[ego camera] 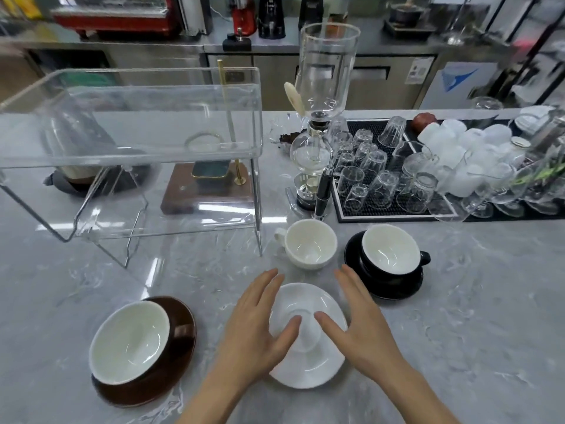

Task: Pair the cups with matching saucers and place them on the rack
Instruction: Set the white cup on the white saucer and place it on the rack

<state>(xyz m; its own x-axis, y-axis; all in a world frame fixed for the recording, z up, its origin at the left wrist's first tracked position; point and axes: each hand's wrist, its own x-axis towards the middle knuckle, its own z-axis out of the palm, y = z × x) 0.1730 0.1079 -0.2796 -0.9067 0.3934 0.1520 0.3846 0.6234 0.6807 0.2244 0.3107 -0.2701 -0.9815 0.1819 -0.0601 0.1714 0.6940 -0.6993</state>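
My left hand (pixel 255 327): open, fingers spread, laid along the left rim of the white saucer (pixel 308 359); thumb over its middle well. No closed grip.

My right hand (pixel 359 321): open likewise, at the right rim of the same saucer; thumb pointing in toward the well. I cannot tell whether the palms touch the rim.

White saucer: flat on the grey marbled table (pixel 474 316), near centre, bare of any cup.

White cup (pixel 308 243): upright, empty, on the table just beyond the saucer, handle to the left.

Black cup (pixel 393 249): upright, white inside, seated on a black saucer (pixel 394 289), right of the white cup, handle to the right.

Brown cup (pixel 134 344): white inside, tilted on a brown saucer (pixel 171 384), near left of my left hand.

Rack (pixel 131 123): clear acrylic, two tiers, far left on the table; both tiers hold no cups.

Siphon brewer (pixel 321 117): glass, upright, beyond the white cup.

Glasses (pixel 376 172): many, upturned on a black mat (pixel 394 214), far right.
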